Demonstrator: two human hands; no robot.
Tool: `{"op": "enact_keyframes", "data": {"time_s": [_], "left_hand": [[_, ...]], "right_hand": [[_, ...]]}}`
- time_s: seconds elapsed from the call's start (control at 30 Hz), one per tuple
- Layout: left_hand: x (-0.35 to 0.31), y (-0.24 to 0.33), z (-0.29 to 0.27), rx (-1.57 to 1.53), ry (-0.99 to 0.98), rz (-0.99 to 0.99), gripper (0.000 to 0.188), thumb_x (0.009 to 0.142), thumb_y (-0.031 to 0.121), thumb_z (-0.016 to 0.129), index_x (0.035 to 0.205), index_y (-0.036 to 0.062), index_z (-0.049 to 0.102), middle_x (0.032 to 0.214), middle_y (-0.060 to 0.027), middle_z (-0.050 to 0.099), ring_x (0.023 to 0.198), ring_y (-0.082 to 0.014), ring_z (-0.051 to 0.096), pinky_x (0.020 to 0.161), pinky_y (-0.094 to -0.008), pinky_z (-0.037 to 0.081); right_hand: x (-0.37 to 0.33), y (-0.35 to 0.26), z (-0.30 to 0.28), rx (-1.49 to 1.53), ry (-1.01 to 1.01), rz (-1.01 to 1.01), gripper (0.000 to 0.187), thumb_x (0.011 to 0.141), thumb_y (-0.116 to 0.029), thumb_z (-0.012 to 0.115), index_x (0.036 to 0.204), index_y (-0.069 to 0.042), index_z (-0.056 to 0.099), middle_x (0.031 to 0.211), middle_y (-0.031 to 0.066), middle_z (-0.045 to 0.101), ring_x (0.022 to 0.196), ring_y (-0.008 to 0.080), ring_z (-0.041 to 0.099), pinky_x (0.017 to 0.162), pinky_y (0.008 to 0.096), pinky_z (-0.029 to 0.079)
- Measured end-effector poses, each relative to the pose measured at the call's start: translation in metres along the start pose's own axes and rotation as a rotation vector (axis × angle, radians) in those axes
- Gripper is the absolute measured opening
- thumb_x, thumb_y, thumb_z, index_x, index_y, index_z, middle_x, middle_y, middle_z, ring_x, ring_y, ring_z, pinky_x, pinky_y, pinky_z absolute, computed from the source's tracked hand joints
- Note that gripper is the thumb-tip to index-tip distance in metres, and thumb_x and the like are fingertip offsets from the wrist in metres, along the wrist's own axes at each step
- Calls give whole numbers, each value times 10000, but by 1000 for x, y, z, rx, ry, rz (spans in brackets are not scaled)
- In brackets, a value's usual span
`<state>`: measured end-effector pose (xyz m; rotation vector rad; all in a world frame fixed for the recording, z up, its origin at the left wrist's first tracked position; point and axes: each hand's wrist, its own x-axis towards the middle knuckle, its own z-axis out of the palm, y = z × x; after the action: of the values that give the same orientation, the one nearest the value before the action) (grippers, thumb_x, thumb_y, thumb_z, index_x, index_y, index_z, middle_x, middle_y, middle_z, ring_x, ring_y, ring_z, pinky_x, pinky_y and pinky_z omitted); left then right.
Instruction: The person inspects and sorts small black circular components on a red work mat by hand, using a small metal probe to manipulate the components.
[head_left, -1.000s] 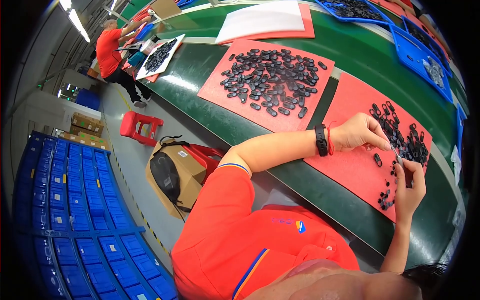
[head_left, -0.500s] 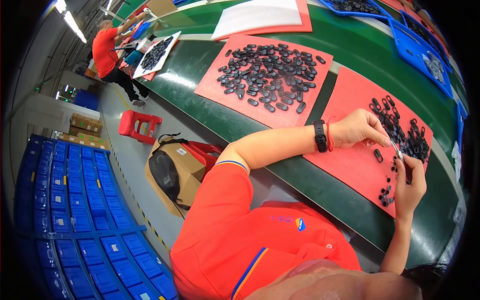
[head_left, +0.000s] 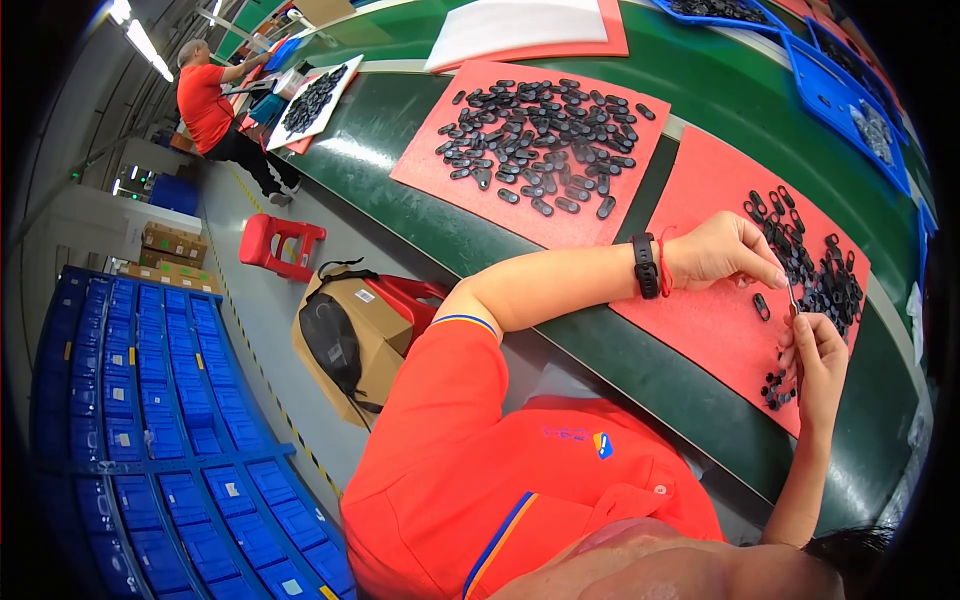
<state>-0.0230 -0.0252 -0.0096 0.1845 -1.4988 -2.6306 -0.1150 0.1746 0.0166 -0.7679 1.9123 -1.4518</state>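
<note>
My left hand (head_left: 725,252), with a black watch and red string at its wrist, is closed in a pinch over the right red mat (head_left: 690,210). Whatever its fingertips hold is too small to make out. Slim metal tweezers (head_left: 794,302) sit between the fingers of my right hand (head_left: 822,362), their tip close to the left fingertips. Behind both hands lies a loose pile of black oval parts (head_left: 828,288). One black oval part (head_left: 762,307) rests apart, below the left hand. Small dark round pieces (head_left: 778,390) are scattered beside the right hand.
Another red mat (head_left: 420,165), covered with black oval parts, lies to the left on the green bench (head_left: 370,125). Blue trays (head_left: 835,110) stand far right. A red stool (head_left: 275,245), a cardboard box with a black bag, blue bins (head_left: 160,430) and a co-worker (head_left: 205,110) are leftward.
The tweezers now stand more upright, and my right hand has turned and shifted slightly down. My left hand keeps its pinch almost in place. The co-worker's arms have lowered.
</note>
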Motion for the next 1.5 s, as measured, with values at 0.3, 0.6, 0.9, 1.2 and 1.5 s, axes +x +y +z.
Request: {"op": "enact_keyframes", "data": {"time_s": [0.3,0.6,0.9,1.2,1.5], "left_hand": [[-1,3,1,-16,-13,-6,117,711,41,747,733,-20,650,718,-100,656,562,-90,535,497,-209,401],[-1,2,0,2,-8,8,115,713,45,747,743,-18,656,717,-95,654,549,-86,520,498,-208,398],[-1,0,1,13,-14,-1,113,713,53,750,741,-11,661,732,-99,661,553,-83,525,497,-208,398],[0,2,-4,-4,-22,-2,95,724,44,737,746,-12,664,744,-103,665,574,-86,539,506,-207,404],[1,1,-1,28,-41,-15,107,743,62,722,798,-19,679,707,-69,635,544,-80,480,493,-205,369]], "right_hand": [[2,7,10,-389,222,-492,149,918,-164,540,885,-25,582,684,-8,547,532,28,484,454,153,348],[6,8,5,-134,49,-247,176,916,-163,539,914,6,588,697,15,579,531,37,486,460,167,357],[5,-4,-12,386,-289,292,141,896,-110,566,958,15,581,702,13,568,592,31,504,512,163,400],[5,3,9,-290,152,-408,239,942,-247,490,872,-32,568,686,7,569,448,23,470,345,154,307],[-1,-2,13,-567,273,-657,110,836,-16,621,943,9,606,767,-4,601,644,63,563,581,182,419]]}}
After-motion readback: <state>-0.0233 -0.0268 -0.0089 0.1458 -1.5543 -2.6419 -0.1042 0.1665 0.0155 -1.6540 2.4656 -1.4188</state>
